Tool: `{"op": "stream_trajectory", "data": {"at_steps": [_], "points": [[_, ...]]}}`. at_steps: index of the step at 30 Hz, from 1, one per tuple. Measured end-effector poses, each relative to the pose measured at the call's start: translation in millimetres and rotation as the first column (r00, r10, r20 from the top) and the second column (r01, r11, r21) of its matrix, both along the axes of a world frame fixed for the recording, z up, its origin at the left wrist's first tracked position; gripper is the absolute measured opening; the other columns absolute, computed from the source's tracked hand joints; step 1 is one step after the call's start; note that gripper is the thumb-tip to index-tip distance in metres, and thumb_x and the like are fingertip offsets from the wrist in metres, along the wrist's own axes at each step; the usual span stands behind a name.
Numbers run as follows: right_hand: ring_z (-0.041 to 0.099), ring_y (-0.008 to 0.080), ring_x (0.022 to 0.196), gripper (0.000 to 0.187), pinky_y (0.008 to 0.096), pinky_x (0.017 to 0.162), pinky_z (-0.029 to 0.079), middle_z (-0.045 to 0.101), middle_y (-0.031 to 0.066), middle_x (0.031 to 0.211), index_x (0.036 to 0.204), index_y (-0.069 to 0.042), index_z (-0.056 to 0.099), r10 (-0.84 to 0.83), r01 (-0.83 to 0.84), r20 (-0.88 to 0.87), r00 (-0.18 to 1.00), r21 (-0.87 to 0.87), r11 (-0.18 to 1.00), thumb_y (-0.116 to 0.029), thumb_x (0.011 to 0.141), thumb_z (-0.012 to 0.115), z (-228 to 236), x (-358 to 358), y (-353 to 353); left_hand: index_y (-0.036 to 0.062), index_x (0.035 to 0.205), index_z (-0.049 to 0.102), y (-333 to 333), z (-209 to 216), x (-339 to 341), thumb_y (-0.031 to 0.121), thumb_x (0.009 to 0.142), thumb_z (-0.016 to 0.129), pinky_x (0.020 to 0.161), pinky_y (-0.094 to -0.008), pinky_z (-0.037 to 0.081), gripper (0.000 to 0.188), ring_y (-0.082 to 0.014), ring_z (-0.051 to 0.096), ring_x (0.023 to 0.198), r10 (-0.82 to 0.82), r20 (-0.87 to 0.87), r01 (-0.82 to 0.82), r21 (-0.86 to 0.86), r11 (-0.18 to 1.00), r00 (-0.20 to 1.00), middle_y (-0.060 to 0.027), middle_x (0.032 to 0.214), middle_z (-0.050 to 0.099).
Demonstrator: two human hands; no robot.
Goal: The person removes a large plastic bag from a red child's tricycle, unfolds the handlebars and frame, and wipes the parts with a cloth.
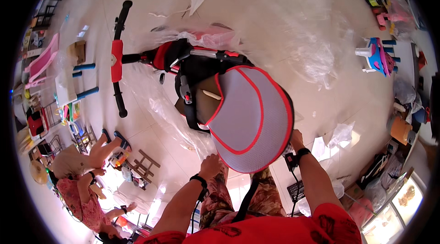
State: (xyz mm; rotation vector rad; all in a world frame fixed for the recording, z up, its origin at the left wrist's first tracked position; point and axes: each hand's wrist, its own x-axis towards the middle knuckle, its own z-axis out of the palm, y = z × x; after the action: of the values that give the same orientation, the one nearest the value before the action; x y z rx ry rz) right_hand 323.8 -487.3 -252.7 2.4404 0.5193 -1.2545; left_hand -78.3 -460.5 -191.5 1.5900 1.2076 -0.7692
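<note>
In front of me stands a child's stroller or tricycle, its seat [208, 102] dark with black straps and buckles. Its grey mesh canopy [243, 115] with red piping lies toward me and covers part of the seat. A T-shaped handlebar [117, 60], red in the middle with black grips, reaches out to the left. My left hand [210, 166] is just beside the canopy's lower left edge, fingers curled down; what they hold is hidden. At the canopy's right rim is my right hand [297, 139], its fingers mostly behind the rim.
Crumpled clear plastic film [316, 37] lies on the tiled floor, with more under the stroller. At the left, another person [80, 184] is near a wooden stool [145, 166]. A blue and white child's chair [378, 56] stands at the right, near goods along the wall.
</note>
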Motion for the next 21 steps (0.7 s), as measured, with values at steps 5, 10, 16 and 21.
{"op": "stream_trajectory", "data": {"at_steps": [5,10,16,21], "points": [[0.064,0.0366,0.099,0.027,0.0432,0.081,0.052,0.066,0.0226,0.100,0.091,0.001,0.069,-0.088,0.095,-0.082,0.993,0.087,0.992,-0.020,0.080,0.055,-22.2,17.5,-86.5,0.0044,0.132,0.045,-27.3,-79.2,-40.4,0.046,0.084,0.058,0.094,-0.0466,0.044,0.065,-0.0403,0.054,0.111,0.353,-0.116,-0.358,-0.029,0.933,0.929,-0.0248,0.121,0.054],[0.064,0.0368,0.098,0.027,0.0438,0.080,0.052,0.066,0.0224,0.099,0.092,0.000,0.068,-0.027,0.030,-0.038,0.999,0.085,0.996,-0.020,0.081,0.054,-6.7,30.2,-79.2,0.0003,0.131,0.046,-52.5,-124.5,-156.8,0.050,0.085,0.056,0.095,-0.0463,0.044,0.069,-0.0428,0.055,0.109,0.508,-0.285,-0.509,0.078,0.858,0.813,-0.0302,0.119,0.055],[0.064,0.0372,0.096,0.027,0.0444,0.079,0.052,0.066,0.0222,0.097,0.092,0.000,0.067,0.110,-0.113,0.024,0.994,0.143,0.983,-0.021,0.083,0.052,0.9,33.2,-14.8,0.0012,0.124,0.054,-5.8,-110.5,-149.3,0.041,0.087,0.059,0.093,-0.0374,0.046,0.055,-0.0324,0.059,0.109,0.742,0.025,-0.742,0.058,0.668,0.670,-0.0229,0.113,0.062],[0.064,0.0375,0.095,0.028,0.0449,0.078,0.051,0.066,0.0219,0.096,0.093,-0.001,0.066,0.173,-0.181,0.060,0.983,0.182,0.966,-0.022,0.084,0.051,10.0,35.0,15.7,0.0048,0.134,0.042,41.9,-87.5,-72.2,0.010,0.085,0.064,0.085,-0.0297,0.047,0.054,-0.0191,0.056,0.106,0.843,0.527,-0.944,-0.215,0.251,0.104,-0.0092,0.116,0.057]]}}
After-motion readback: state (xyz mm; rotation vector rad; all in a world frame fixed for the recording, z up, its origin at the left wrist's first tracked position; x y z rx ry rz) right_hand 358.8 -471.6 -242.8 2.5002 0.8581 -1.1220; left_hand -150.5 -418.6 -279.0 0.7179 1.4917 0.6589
